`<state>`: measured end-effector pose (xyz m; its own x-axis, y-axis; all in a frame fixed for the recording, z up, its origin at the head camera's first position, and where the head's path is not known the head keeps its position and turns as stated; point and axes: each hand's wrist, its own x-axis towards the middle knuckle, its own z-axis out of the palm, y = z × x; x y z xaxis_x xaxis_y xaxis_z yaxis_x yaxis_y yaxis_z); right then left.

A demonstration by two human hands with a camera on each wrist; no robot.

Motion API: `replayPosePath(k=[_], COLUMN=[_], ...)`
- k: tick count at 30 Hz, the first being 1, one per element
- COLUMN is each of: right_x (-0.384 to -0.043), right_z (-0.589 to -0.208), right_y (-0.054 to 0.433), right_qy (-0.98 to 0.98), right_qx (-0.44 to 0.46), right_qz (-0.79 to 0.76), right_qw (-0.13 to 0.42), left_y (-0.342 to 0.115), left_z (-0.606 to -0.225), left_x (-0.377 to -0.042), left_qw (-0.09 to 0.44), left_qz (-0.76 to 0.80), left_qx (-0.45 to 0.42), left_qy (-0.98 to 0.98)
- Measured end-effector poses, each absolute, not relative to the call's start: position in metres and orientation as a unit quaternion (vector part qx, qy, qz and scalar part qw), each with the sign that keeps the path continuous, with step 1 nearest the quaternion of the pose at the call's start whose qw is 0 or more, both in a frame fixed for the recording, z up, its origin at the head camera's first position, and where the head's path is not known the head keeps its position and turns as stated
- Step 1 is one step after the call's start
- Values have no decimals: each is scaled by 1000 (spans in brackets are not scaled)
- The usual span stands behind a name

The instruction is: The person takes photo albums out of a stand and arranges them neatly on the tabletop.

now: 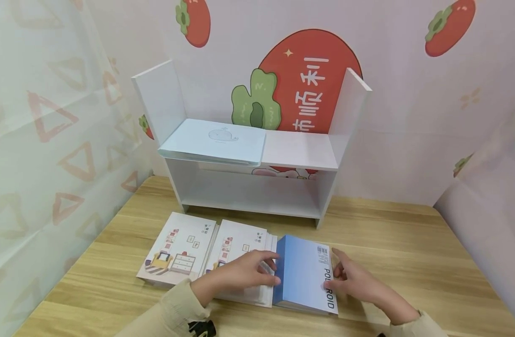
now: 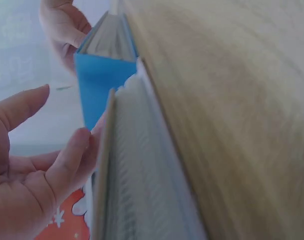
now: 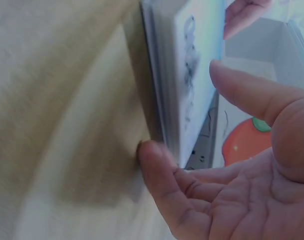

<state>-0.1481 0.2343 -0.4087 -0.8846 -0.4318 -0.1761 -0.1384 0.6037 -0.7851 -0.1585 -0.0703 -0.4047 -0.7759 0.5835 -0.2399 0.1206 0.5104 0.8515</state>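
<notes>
A blue photo album [image 1: 304, 276] marked "POLAROID" lies flat on the table, its spine facing left. My right hand [image 1: 358, 281] is at its right edge, thumb over the cover and the other fingers beside the page edges; in the right wrist view a fingertip [image 3: 154, 152] is right at the lower edge. My left hand [image 1: 244, 276] hovers over the middle white album [image 1: 236, 234], thumb and index finger apart, pointing at the blue spine [image 2: 94, 82]. Another white album [image 1: 177, 248], printed with furniture drawings, lies to the left.
Behind the albums stands a white two-tier shelf [image 1: 257, 189] with upright side panels. A pale blue album [image 1: 215, 140] with a whale drawing lies flat on its upper tier. The wooden table [image 1: 400, 243] extends right, and printed fabric walls surround it.
</notes>
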Motion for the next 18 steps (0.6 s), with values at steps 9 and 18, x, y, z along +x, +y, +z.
replayPosePath(k=[9,18], right_x=[-155,-172], right_z=[-384,-370], right_y=[236,234], right_qy=[908,885], right_qx=[-124,-103], right_qz=[-389,-453], right_qw=[91,19], left_y=[-111,-172], left_z=[-391,-366], left_x=[-174,-187], left_qw=[183,67], left_qz=[496,505], left_qx=[238,195], left_qy=[815,838])
